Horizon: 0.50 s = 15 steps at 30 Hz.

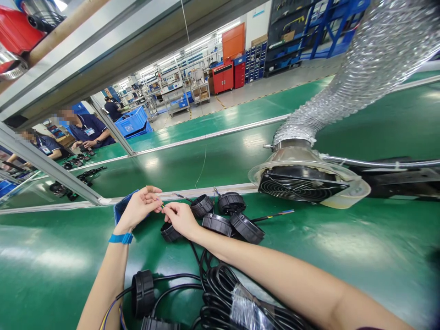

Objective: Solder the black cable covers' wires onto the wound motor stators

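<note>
The left hand point(139, 207) and right hand point(180, 219) meet above the green bench point(44, 275). Right thumb and forefinger are closed on a thin wire point(160, 205), apparently pinched for fine control; left fingers curl just beside it, contact unclear. The wire's origin cannot be traced. Black round housings point(217, 224) lie grouped just beyond the hands, seemingly kept within reach. A coiled cable point(220, 293) lies nearer the body. A fume extractor point(299, 185) faces the work, evidently positioned to draw off fumes.

view: head-worn | faces: forward and down | range: close above left hand point(138, 207), right hand point(181, 219), green workbench point(51, 261)
</note>
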{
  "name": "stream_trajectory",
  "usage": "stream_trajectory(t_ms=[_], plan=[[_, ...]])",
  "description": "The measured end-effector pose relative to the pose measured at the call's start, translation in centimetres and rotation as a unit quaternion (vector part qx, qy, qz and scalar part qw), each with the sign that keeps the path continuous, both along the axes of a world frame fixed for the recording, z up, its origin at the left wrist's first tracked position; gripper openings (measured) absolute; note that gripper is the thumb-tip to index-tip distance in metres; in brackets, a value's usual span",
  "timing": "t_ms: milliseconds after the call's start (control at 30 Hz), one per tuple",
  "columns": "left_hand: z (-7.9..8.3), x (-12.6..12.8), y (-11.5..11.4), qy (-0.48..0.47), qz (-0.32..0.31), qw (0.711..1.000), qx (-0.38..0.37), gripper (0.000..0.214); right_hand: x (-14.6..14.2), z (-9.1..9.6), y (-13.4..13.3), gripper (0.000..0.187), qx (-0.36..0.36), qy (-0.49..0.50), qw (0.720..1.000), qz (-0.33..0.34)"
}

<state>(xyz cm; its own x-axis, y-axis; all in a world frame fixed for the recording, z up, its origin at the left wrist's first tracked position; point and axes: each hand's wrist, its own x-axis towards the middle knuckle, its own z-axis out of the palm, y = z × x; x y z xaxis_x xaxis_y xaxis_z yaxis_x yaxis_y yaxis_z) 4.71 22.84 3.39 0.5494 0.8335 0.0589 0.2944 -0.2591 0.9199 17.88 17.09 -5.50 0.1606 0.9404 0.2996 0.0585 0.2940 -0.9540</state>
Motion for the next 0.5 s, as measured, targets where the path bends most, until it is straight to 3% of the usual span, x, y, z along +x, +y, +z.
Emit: stream_trajectory(t_ms=[267, 400, 500], plan=[[0.6, -0.2, -0.6, 0.052, -0.025, 0.998, 0.019, 0.050, -0.2, 0.1, -0.2, 0.027, -0.004, -0.084, 0.996, 0.000], [1.1, -1.4, 0.0, 0.040, 0.058, 0.995, 0.072, 0.054, 0.0, 1.0, -0.8, 0.027, -0.013, -0.176, 0.984, -0.039], [0.3, -3.0, 1.4, 0.048, 0.147, 0.984, 0.092, 0.051, 0.9, 2.5, -1.6, 0.025, -0.001, -0.276, 0.958, -0.077]])
